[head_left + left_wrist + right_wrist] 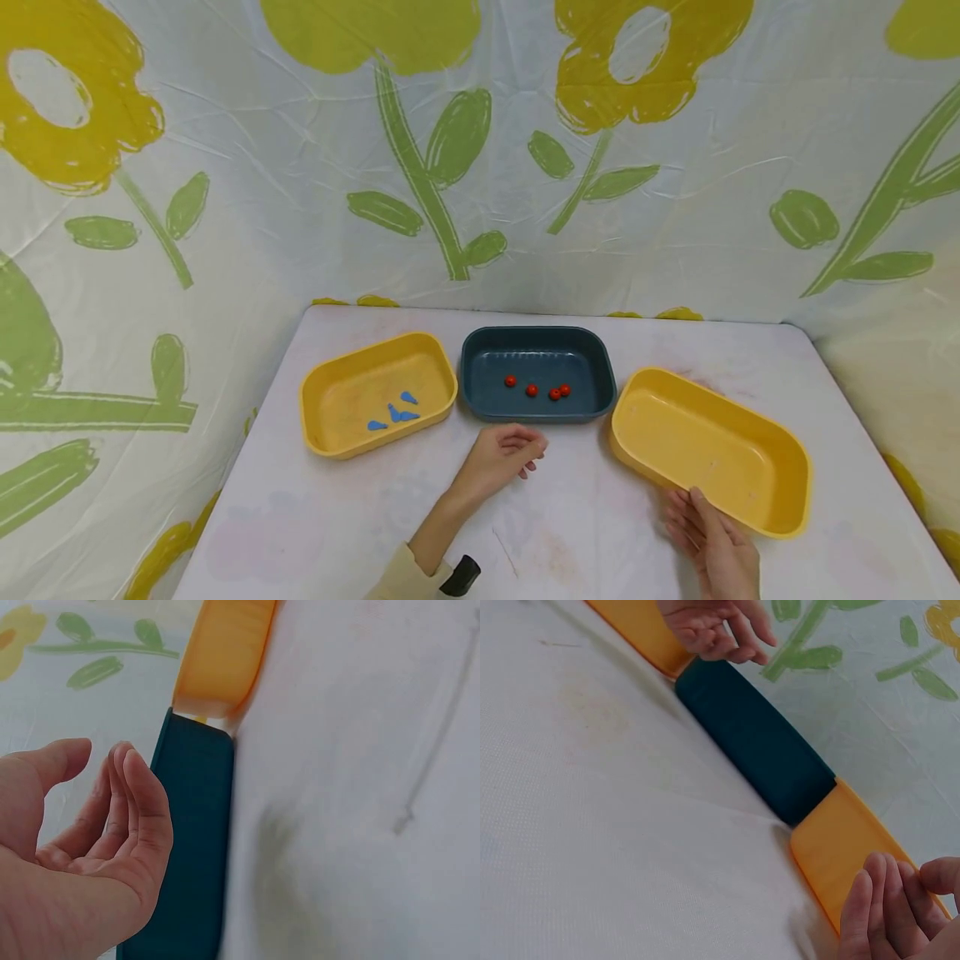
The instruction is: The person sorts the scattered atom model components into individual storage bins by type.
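Note:
My left hand (504, 460) hovers just in front of a dark teal tray (536, 416). Its fingers are loosely bent with nothing between them. Several small red beads (532, 390) lie inside that tray. At the near rim of the right yellow tray (720, 396) is my right hand (712, 537), thumb tip at the edge and fingers fairly straight outside the wall. Whether it touches the wall is unclear; it holds nothing visible. On the left, another yellow tray (352, 375) contains several small blue drop-shaped pieces (393, 412).
The trays stand side by side across a white-covered table (585, 542), the right one turned at an angle. A cloth wall (517, 250) with printed flowers rises behind the table. A dark band (461, 575) sits at my left wrist.

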A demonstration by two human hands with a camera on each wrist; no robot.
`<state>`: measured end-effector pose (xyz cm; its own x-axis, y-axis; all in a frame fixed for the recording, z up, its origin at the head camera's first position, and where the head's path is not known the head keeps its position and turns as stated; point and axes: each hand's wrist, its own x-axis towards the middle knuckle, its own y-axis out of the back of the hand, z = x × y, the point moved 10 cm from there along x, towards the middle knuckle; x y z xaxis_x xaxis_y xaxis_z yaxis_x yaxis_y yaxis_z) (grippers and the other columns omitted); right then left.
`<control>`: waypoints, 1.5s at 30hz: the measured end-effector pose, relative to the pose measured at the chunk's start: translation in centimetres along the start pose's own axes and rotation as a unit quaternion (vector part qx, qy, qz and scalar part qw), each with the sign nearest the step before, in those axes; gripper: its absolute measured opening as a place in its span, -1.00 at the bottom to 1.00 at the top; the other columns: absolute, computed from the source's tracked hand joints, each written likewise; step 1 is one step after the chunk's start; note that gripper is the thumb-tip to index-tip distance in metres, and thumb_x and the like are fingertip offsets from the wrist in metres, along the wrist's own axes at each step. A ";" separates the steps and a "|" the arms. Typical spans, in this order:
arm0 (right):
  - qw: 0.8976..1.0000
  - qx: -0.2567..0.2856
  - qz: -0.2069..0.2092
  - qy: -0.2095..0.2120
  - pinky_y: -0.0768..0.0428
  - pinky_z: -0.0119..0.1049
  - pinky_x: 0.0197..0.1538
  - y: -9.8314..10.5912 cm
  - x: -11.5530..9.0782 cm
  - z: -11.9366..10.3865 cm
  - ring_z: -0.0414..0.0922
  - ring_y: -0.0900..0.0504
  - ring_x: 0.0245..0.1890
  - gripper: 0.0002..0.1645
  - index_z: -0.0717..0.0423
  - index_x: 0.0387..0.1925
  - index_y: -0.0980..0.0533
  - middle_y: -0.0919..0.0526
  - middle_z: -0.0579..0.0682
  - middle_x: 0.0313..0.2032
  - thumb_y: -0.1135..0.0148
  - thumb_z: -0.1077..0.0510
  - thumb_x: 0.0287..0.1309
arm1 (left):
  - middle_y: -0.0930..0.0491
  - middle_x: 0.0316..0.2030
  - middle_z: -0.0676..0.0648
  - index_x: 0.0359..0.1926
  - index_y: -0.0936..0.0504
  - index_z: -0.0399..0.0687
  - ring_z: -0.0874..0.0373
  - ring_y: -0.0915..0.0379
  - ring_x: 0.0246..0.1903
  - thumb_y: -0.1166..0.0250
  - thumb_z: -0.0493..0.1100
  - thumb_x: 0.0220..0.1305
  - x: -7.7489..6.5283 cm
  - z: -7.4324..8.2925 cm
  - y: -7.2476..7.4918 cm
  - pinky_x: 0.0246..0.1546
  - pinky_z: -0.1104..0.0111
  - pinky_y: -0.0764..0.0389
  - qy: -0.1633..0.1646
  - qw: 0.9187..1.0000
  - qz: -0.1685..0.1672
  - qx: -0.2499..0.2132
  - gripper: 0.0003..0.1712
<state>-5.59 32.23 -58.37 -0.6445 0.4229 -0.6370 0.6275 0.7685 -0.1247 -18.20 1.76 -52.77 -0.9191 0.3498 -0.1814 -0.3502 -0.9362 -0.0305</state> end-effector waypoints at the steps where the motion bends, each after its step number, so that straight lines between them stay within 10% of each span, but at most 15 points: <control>1: 1.000 -0.001 0.001 0.000 -0.73 -0.33 -0.16 0.0 0.0 0.0 -0.24 -0.78 -0.27 -0.71 -0.24 -0.39 -0.77 -0.81 -0.21 -0.31 -0.26 -0.15 0.40 | -0.75 -0.29 -0.06 -0.12 -0.75 -0.13 -0.25 -0.65 -0.31 -0.40 -0.07 0.38 -0.2 -0.2 0.3 -0.36 0.43 -0.68 0.005 1.000 0.002 0.003 -0.78; 18: 1.000 -0.001 0.003 -0.006 -0.73 -0.33 -0.17 -0.2 -0.1 -0.2 -0.24 -0.78 -0.28 -0.71 -0.26 -0.41 -0.77 -0.80 -0.22 -0.34 -0.26 -0.16 0.39 | -0.73 -0.30 -0.14 -0.17 -0.76 -0.07 0.04 -0.62 -0.39 -0.42 -0.05 0.36 -2.7 -2.3 2.1 -0.37 0.43 -0.62 0.036 0.998 -0.016 0.045 -0.81; 28: 1.000 -0.010 0.011 -0.010 -0.72 -0.34 -0.15 -0.2 -0.1 0.0 -0.25 -0.78 -0.27 -0.70 -0.28 -0.41 -0.76 -0.79 -0.23 -0.34 -0.25 -0.18 0.39 | -0.71 -0.35 0.08 -0.17 -0.76 -0.01 0.23 -0.60 -0.34 -0.43 -0.07 0.34 -4.1 -3.8 0.8 -0.26 0.45 -0.62 0.050 0.991 -0.103 0.074 -0.86; 38: 1.000 0.005 0.012 -0.010 -0.73 -0.33 -0.17 -0.2 -0.1 -0.1 -0.25 -0.78 -0.29 -0.71 -0.25 -0.41 -0.77 -0.80 -0.22 -0.34 -0.26 -0.14 0.39 | -0.68 -0.33 0.16 -0.10 -0.74 -0.10 0.37 -0.55 -0.33 -0.47 -0.16 0.29 -5.4 -4.1 -0.2 -0.20 0.50 -0.60 0.012 0.973 -0.193 0.123 -0.80; 45: 1.000 0.017 0.011 -0.010 -0.73 -0.33 -0.19 -0.1 -0.1 0.0 -0.24 -0.79 -0.30 -0.72 -0.21 -0.41 -0.77 -0.80 -0.20 -0.35 -0.28 -0.11 0.39 | -0.70 -0.23 0.11 -0.08 -0.73 -0.13 0.45 -0.51 -0.28 -0.47 -0.27 0.28 -6.3 -4.0 -0.9 -0.10 0.51 -0.59 -0.025 0.947 -0.264 0.182 -0.80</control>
<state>-5.58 32.14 -58.28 -0.6217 0.4294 -0.6551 0.6562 0.7422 -0.1362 -11.41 0.22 -55.50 -0.6032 0.7751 -0.1881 -0.7937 -0.5598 0.2380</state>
